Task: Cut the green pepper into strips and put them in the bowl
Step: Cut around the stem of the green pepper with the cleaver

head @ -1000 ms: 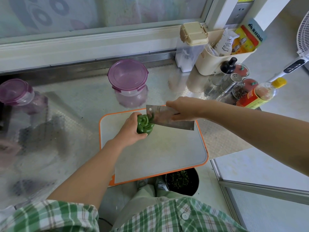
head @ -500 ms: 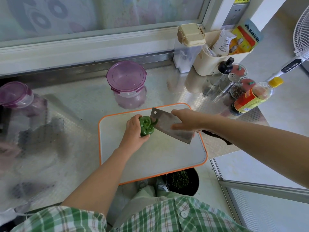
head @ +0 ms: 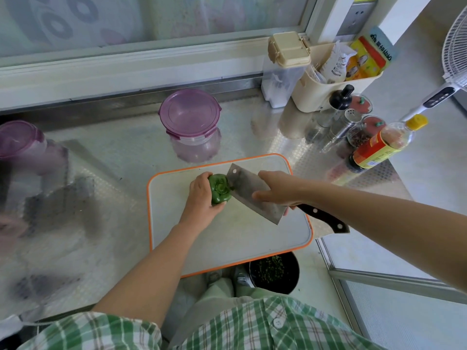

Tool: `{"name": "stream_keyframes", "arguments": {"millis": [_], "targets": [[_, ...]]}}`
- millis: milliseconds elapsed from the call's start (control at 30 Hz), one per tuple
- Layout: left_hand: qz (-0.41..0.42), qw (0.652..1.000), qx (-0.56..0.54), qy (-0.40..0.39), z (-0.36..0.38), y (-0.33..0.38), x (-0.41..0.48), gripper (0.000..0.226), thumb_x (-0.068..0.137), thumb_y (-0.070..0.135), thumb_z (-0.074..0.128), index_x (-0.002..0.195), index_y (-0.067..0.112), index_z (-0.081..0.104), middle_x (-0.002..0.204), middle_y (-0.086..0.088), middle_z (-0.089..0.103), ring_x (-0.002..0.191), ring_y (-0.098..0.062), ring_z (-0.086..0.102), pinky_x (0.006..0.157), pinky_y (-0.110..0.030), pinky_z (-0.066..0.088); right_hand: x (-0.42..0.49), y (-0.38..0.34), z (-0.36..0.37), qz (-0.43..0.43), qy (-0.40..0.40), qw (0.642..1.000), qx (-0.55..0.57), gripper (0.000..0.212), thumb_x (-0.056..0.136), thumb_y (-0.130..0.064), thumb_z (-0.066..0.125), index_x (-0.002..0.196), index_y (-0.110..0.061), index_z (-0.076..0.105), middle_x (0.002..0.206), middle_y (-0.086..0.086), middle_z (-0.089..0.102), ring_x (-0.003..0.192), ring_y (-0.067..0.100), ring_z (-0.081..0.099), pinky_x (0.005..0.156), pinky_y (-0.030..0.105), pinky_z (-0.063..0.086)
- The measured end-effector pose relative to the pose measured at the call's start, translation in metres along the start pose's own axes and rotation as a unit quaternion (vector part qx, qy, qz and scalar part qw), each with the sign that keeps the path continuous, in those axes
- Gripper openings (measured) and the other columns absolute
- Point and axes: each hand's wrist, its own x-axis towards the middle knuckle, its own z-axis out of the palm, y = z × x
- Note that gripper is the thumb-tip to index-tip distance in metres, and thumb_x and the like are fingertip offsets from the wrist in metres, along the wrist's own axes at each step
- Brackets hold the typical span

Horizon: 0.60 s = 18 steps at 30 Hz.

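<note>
A whole green pepper [head: 219,190] lies on the white cutting board with an orange rim [head: 278,245]. My left hand [head: 201,198] grips the pepper from its left side. My right hand [head: 276,189] holds a steel cleaver [head: 249,190] near where blade meets handle; its black handle [head: 326,221] sticks out to the right. The blade's far end touches the pepper's right side, at the stem end. No bowl for the strips can be told apart among the things on the counter.
The board sits on a metal counter [head: 121,152]. A purple-lidded jar [head: 192,125] stands behind the board, another [head: 20,145] at far left. Bottles and shakers [head: 379,145] and a beige caddy [head: 328,87] crowd the back right. A black bin [head: 274,271] stands on the floor below the board's front edge.
The cleaver has swung from a raised, level position down and tilted against the pepper's right side. My left hand has kept its hold on the pepper, which has turned a little.
</note>
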Motion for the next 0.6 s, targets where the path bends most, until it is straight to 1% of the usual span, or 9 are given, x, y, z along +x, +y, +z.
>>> {"name": "stream_keyframes", "arguments": {"millis": [67,133,200,267,333,367,433,500,600], "targets": [[0.004,1.000,0.006,0.006,0.001,0.002,-0.003,0.076,0.072,0.018,0.082,0.133,-0.001,0.040,0.123,-0.018,0.048,0.118,-0.032,0.044,0.097,-0.027,0.034,-0.002,0.001,0.001,0.005,-0.003,1.000,0.011,0.024,0.097,-0.034,0.051,0.101,-0.014,0.038,0.093,0.005,0.048,0.054,0.011,0.046,0.027,0.012,0.029],[0.009,1.000,0.009,0.007,0.002,0.003,-0.004,0.076,0.072,0.018,0.082,0.133,-0.001,0.040,0.123,-0.018,0.048,0.118,-0.032,0.044,0.097,-0.027,0.035,-0.003,0.000,-0.006,0.001,-0.008,1.000,0.000,0.025,0.096,-0.034,0.051,0.103,-0.014,0.040,0.096,0.006,0.049,0.056,0.015,0.050,0.029,0.015,0.034],[0.009,1.000,0.010,0.004,0.000,0.004,-0.003,0.076,0.073,0.018,0.081,0.133,-0.001,0.040,0.124,-0.018,0.047,0.119,-0.032,0.043,0.098,-0.029,0.035,-0.002,-0.002,-0.017,-0.002,-0.013,1.000,-0.023,0.027,0.095,-0.036,0.052,0.106,-0.013,0.044,0.099,0.008,0.051,0.058,0.017,0.053,0.033,0.022,0.041],[0.009,1.000,0.012,-0.001,-0.003,0.004,-0.003,0.078,0.073,0.019,0.082,0.134,-0.002,0.039,0.125,-0.019,0.047,0.119,-0.031,0.043,0.099,-0.029,0.035,-0.001,-0.005,-0.026,-0.003,-0.022,0.998,-0.053,0.031,0.095,-0.038,0.052,0.110,-0.012,0.045,0.098,0.007,0.051,0.060,0.018,0.055,0.034,0.024,0.043],[0.014,1.000,0.014,-0.003,-0.004,0.003,-0.004,0.078,0.073,0.020,0.082,0.134,-0.002,0.039,0.125,-0.019,0.047,0.119,-0.032,0.043,0.099,-0.030,0.036,0.001,-0.006,-0.028,-0.002,-0.031,0.998,-0.056,0.031,0.095,-0.038,0.052,0.109,-0.012,0.045,0.097,0.008,0.051,0.063,0.026,0.063,0.036,0.026,0.045],[0.017,1.000,0.014,-0.004,-0.003,0.002,-0.005,0.078,0.073,0.020,0.082,0.134,-0.002,0.039,0.124,-0.019,0.047,0.119,-0.032,0.043,0.098,-0.031,0.036,0.001,-0.005,-0.027,0.001,-0.035,0.998,-0.050,0.029,0.095,-0.037,0.052,0.108,-0.012,0.044,0.094,0.007,0.050,0.062,0.028,0.064,0.036,0.027,0.045],[0.021,1.000,0.015,-0.008,-0.002,0.003,-0.006,0.078,0.073,0.020,0.082,0.134,-0.002,0.039,0.124,-0.019,0.047,0.118,-0.031,0.043,0.097,-0.030,0.037,-0.001,-0.004,-0.025,0.007,-0.038,0.998,-0.048,0.028,0.095,-0.037,0.051,0.106,-0.012,0.042,0.090,0.005,0.048,0.060,0.028,0.064,0.038,0.029,0.048],[0.021,1.000,0.014,-0.012,-0.002,0.004,-0.006,0.079,0.072,0.020,0.083,0.134,-0.002,0.039,0.125,-0.019,0.047,0.118,-0.031,0.043,0.098,-0.029,0.037,-0.002,-0.003,-0.023,0.009,-0.038,0.998,-0.051,0.028,0.096,-0.038,0.050,0.106,-0.013,0.041,0.094,0.006,0.050,0.065,0.027,0.065,0.044,0.032,0.052],[0.019,1.000,0.008,-0.014,-0.002,0.004,-0.006,0.079,0.072,0.019,0.083,0.134,-0.002,0.039,0.125,-0.019,0.047,0.119,-0.031,0.042,0.099,-0.030,0.037,-0.004,-0.003,-0.019,0.018,-0.041,0.998,-0.033,0.031,0.097,-0.038,0.050,0.110,-0.012,0.042,0.091,0.005,0.047,0.057,0.024,0.064,0.034,0.025,0.045]]}}
